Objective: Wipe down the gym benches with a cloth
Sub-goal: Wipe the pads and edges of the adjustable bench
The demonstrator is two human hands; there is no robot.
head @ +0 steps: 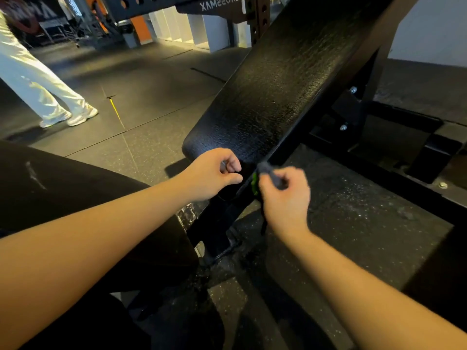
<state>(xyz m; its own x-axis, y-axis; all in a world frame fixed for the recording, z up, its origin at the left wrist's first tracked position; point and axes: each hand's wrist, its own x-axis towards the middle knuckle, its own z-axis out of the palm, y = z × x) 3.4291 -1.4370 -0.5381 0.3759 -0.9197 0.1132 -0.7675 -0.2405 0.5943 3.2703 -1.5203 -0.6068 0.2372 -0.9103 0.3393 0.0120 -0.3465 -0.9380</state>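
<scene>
The right hand grips a grey cloth beside the bench. The left hand is curled on the bench end; I cannot tell if it holds something.

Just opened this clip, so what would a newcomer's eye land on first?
A long black bench pad slants across the middle. At its lower end the right hand grips a dark cloth, the left hand curled beside it. Someone in white trousers stands upper left.
</scene>
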